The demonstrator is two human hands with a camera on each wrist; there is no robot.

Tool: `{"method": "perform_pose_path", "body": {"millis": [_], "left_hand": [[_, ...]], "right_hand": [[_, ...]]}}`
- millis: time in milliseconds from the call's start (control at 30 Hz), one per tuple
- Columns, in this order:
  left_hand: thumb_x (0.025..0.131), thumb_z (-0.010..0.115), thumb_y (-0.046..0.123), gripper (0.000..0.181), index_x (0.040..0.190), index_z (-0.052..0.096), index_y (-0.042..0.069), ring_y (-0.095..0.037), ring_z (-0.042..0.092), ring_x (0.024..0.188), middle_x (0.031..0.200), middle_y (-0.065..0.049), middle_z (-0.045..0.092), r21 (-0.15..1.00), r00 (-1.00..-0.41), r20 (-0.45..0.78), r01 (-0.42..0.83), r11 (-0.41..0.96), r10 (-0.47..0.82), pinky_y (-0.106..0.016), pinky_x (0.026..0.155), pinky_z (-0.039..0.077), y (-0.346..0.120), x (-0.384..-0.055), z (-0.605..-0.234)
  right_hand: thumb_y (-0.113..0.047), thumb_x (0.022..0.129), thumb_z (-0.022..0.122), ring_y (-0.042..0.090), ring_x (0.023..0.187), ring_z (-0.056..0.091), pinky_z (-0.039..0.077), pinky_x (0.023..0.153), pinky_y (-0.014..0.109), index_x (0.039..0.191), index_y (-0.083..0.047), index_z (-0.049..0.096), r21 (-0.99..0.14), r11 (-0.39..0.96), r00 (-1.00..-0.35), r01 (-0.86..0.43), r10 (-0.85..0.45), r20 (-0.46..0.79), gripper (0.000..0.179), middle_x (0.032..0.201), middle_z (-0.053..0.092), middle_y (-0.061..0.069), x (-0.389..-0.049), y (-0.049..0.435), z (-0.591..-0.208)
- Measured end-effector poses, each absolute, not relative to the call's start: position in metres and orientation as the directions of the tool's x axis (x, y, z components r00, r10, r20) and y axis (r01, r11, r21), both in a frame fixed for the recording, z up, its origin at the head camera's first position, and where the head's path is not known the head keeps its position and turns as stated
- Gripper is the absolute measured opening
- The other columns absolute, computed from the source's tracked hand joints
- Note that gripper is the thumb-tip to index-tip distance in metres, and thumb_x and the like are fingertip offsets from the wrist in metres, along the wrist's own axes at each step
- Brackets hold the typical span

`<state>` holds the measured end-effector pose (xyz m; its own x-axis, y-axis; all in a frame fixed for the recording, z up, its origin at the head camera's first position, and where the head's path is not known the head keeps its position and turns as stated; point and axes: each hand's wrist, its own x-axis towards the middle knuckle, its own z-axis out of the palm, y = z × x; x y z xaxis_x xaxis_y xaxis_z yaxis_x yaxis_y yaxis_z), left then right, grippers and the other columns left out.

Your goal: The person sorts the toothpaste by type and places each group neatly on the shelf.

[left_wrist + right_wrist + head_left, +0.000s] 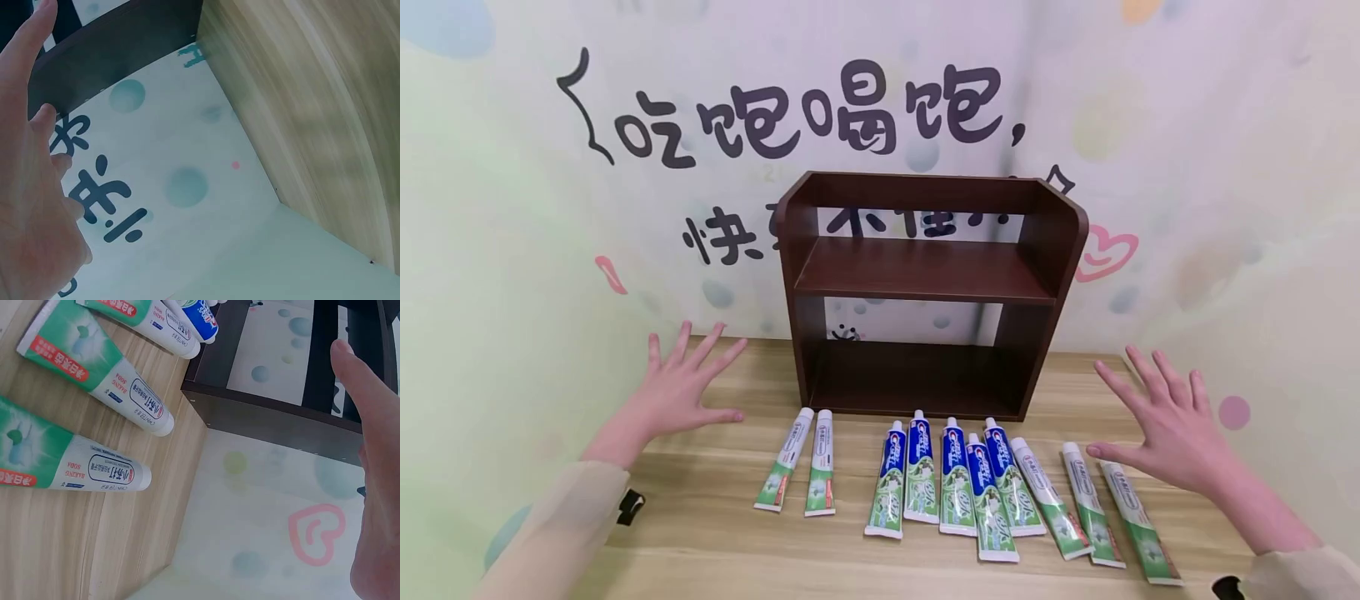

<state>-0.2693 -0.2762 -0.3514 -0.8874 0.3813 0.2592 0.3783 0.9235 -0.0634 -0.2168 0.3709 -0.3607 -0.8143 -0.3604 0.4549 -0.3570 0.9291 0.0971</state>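
Note:
My left hand (677, 392) is held with fingers spread, left of the dark brown shelf (925, 272), and grips nothing. On the other side my right hand (1176, 425) also has its fingers spread, above the right end of a row of toothpaste tubes. Two green-and-white tubes (785, 460) lie nearest the left hand. Several blue-and-green tubes (919, 467) lie in front of the shelf, some overlapping. Nearest the right hand lie three more green-and-white tubes (1142, 525). In the right wrist view a green-and-white tube (100, 464) shows its printed label, with the thumb far from it.
The two-tier shelf stands upright at the back of the wooden table (715, 517), its tiers bare. Behind it hangs a pale wall covering (1150, 108) with dark lettering and coloured dots. Pale walls close in on both sides.

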Motion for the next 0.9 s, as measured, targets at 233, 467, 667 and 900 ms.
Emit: {"method": "perform_pose_path", "body": {"millis": [233, 467, 667, 900], "left_hand": [[0.078, 0.061, 0.076, 0.103, 0.159, 0.016, 0.032, -0.061, 0.002, 0.146, 0.166, -0.018, 0.011, -0.031, -0.894, 0.258, 0.372, 0.928, 0.367, -0.085, 0.105, -0.009, -0.274, -0.269, -0.346], [0.079, 0.064, 0.071, 0.101, 0.159, 0.018, 0.028, -0.061, 0.003, 0.146, 0.166, -0.02, 0.012, 0.012, -0.901, 0.264, 0.361, 0.932, 0.346, -0.085, 0.105, -0.007, -0.276, -0.266, -0.341], [0.082, 0.063, 0.069, 0.1, 0.16, 0.016, 0.027, -0.06, 0.002, 0.147, 0.166, -0.019, 0.009, 0.059, -0.907, 0.263, 0.355, 0.933, 0.329, -0.085, 0.105, -0.007, -0.277, -0.269, -0.335], [0.086, 0.062, 0.065, 0.098, 0.16, 0.008, 0.03, -0.06, 0.012, 0.145, 0.166, -0.019, 0.01, 0.091, -0.909, 0.27, 0.351, 0.932, 0.317, -0.085, 0.106, 0.008, -0.27, -0.279, -0.327]], "right_hand": [[-0.066, 0.069, 0.077, 0.039, 0.155, -0.006, -0.016, 0.117, 0.069, 0.158, -0.03, 0.021, 0.086, 0.93, -0.82, -0.357, -0.356, 0.448, 0.111, 0.169, 0.0, 0.01, -0.214, 0.372, -0.356], [-0.066, 0.069, 0.077, 0.04, 0.155, -0.005, -0.013, 0.117, 0.071, 0.158, -0.03, 0.02, 0.093, 0.93, -0.818, -0.357, -0.359, 0.449, 0.112, 0.169, 0.001, 0.011, -0.213, 0.373, -0.353], [-0.063, 0.069, 0.078, 0.04, 0.155, -0.004, -0.012, 0.117, 0.072, 0.159, -0.031, 0.019, 0.07, 0.932, -0.822, -0.357, -0.349, 0.45, 0.112, 0.169, 0.001, 0.011, -0.212, 0.374, -0.355], [-0.063, 0.069, 0.078, 0.042, 0.154, -0.002, -0.008, 0.117, 0.073, 0.159, -0.029, 0.018, 0.054, 0.935, -0.819, -0.351, -0.335, 0.466, 0.114, 0.168, 0.003, 0.015, -0.211, 0.376, -0.354]]}}
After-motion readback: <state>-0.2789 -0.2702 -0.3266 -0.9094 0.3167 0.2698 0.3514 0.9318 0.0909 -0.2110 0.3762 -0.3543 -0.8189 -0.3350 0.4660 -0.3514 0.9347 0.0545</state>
